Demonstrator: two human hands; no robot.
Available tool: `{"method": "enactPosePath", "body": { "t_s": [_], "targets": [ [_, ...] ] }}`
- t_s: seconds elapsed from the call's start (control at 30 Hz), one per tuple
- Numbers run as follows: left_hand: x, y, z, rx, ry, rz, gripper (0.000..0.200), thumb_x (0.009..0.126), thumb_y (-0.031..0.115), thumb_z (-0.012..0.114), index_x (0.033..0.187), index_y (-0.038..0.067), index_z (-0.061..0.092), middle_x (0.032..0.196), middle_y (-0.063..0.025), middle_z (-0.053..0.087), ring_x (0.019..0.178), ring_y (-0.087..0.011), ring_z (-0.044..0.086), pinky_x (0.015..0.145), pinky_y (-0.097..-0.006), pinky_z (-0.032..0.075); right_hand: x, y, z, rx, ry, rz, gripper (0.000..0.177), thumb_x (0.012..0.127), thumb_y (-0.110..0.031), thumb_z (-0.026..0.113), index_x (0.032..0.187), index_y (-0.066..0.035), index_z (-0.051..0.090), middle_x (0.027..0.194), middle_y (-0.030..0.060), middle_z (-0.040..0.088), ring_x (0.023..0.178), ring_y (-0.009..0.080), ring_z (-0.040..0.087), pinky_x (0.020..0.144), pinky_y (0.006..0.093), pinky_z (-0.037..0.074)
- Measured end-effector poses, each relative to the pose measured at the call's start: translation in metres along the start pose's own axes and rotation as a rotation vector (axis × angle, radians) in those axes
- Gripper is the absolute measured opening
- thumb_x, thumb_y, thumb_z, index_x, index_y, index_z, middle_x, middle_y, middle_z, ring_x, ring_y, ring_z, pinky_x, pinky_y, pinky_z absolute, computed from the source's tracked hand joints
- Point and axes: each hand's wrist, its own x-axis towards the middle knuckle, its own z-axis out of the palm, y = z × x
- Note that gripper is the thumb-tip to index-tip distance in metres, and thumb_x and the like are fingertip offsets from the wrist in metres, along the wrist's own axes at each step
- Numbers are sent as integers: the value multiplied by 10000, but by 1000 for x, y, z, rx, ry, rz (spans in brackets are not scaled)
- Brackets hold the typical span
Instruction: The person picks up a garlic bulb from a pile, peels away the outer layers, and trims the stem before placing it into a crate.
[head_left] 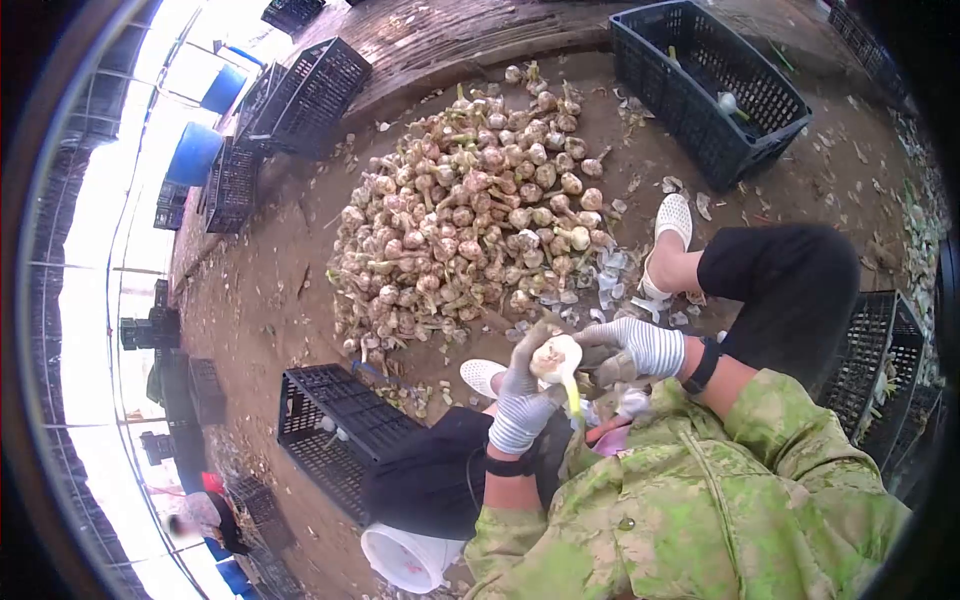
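Note:
My left hand (525,390), in a striped glove with a grey palm, is wrapped round a white garlic bulb (556,358). The bulb's green-yellow stem points down toward my lap. Just right of the bulb is my right hand (635,350), gloved the same way, its fingers curled near the bulb; what they hold, if anything, is too small to make out. Beyond my hands a big heap of garlic bulbs (460,210) lies on the dirt floor. White peelings (610,275) are scattered between the heap and my shoe.
A black crate (700,110) with a few bulbs stands at the upper right, another (340,430) by my left leg. A white bucket (405,555) is beside that leg. More crates (310,95) and blue barrels (195,153) are at the left. A person (205,515) is at the lower left.

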Motion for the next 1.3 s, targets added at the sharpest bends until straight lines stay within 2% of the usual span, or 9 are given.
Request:
{"method": "enactPosePath", "body": {
  "t_s": [0.03,0.27,0.37,0.5,0.6,0.67,0.73,1.07,1.3],
  "targets": [
    [5,5,6,19,-41,1,733,658,-53,623,1321,54,329,1253,-102,442,1100,-216,492,930,-305,398,-2,-7,4,325,-43,19,630,705,-209,758,1223,12,474,1086,77,590,949,147,570,845,278,460],
    [6,7,12,460,244,93,410,704,58,644,1102,41,549,1062,-127,566,969,-269,554,869,-352,433,0,0,3,214,259,32,533,705,-196,758,1134,20,527,1015,71,614,904,121,560,804,267,459],
    [12,24,25,941,330,281,229,703,131,707,905,46,639,806,-87,629,767,-249,593,699,-336,462,4,4,5,-62,327,-61,492,699,-223,765,1065,14,536,984,80,596,902,146,562,797,281,463],
    [19,16,36,1106,302,379,148,684,79,683,818,79,621,813,-93,625,754,-266,583,710,-370,435,3,13,0,-430,379,-143,464,733,-220,728,1075,15,520,949,121,573,894,198,566,791,299,457],
    [23,13,39,1130,279,282,139,693,50,657,819,87,611,802,-105,619,746,-288,577,682,-379,438,12,61,-15,-35,321,-76,457,740,-227,723,1074,9,521,953,118,572,902,183,559,795,293,451],
    [26,8,34,1034,295,240,106,737,38,636,834,52,597,786,-93,621,692,-233,585,638,-339,455,-1,7,-3,-151,318,-20,449,746,-235,719,1081,-10,523,1000,107,572,942,168,544,821,291,445],
    [28,-1,31,165,512,-269,60,792,44,611,832,7,586,777,-71,615,661,-139,572,597,-270,463,-4,5,-3,188,193,-76,445,752,-245,716,1090,-26,524,1072,92,564,992,162,524,865,299,428],
    [18,-28,11,-333,590,-283,105,867,74,526,933,-8,524,811,-94,592,675,-162,603,594,-288,534,9,1,-3,485,51,29,710,722,-277,738,1274,-4,383,1182,106,522,1093,180,503,931,308,420],
    [24,7,-8,-773,687,-234,159,870,151,544,960,20,542,796,-86,592,657,-190,601,587,-334,552,6,37,-11,465,-77,147,754,722,-216,743,1321,-12,335,1081,58,575,906,117,554,740,241,477]
  ]
}}
